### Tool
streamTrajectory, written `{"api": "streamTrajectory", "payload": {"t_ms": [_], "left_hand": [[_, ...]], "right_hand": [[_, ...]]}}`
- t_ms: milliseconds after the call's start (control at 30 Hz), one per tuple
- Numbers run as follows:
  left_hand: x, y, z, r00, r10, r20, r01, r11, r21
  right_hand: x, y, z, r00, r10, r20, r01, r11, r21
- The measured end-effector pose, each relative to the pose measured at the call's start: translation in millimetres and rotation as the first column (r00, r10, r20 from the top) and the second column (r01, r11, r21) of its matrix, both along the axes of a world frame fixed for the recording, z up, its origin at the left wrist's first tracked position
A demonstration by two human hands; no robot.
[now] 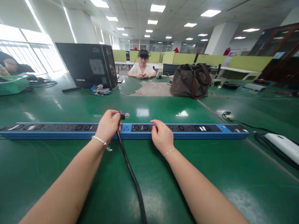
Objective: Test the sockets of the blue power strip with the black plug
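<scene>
You have a black plug (124,115) raised at the far edge of the long blue power strip (135,134), its metal prongs pointing right. Your left hand (107,125) is clamped on the plug, thumb and fingers pinched around its body. From there the black cable (136,182) hangs over the strip and runs nearward, a little to the right, across the green tabletop (59,174).

The strip lies left to right in front of you, its row of black sockets facing up. Your right hand (162,137) is at the strip, right of the plug, with its fingers curled in; you cannot tell from this angle whether it grips the strip or only rests there.

To the right of the strip you have a white block (286,145) with dark cables beside it. On the far side, left, a black computer case (83,67) stands with crumpled gloves (100,90) at its near side; farther left is a green basket (8,85). A brown patterned bag (184,82) sits far right of centre, and a person in a white top (135,70) sits across from you.
</scene>
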State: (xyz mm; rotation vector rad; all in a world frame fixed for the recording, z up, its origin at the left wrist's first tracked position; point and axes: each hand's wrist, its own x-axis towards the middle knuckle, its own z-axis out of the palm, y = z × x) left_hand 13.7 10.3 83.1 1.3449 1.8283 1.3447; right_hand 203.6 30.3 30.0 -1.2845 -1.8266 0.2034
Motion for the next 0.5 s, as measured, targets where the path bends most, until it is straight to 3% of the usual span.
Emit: {"api": "streamTrajectory", "payload": {"t_ms": [67, 200, 333, 500], "left_hand": [[-17, 3, 2.4, 0.985, 0.002, -0.172, -0.012, 0.998, -0.058], [-27, 4, -0.7, 0.876, -0.074, -0.477, -0.023, 0.981, -0.194], [-21, 4, -6.3, 0.798, -0.113, -0.592, -0.031, 0.973, -0.228], [-21, 7, -10.7, 0.752, -0.17, -0.637, -0.022, 0.959, -0.283]], "right_hand": [[6, 6, -6.1, 0.998, -0.052, 0.036, 0.052, 0.999, -0.002], [8, 12, -10.8, 0.997, -0.062, 0.055, 0.063, 0.998, -0.003], [7, 12, -10.6, 0.997, -0.058, 0.059, 0.058, 0.998, 0.005], [7, 12, -9.1, 0.994, -0.091, 0.054, 0.094, 0.994, -0.049]]}}
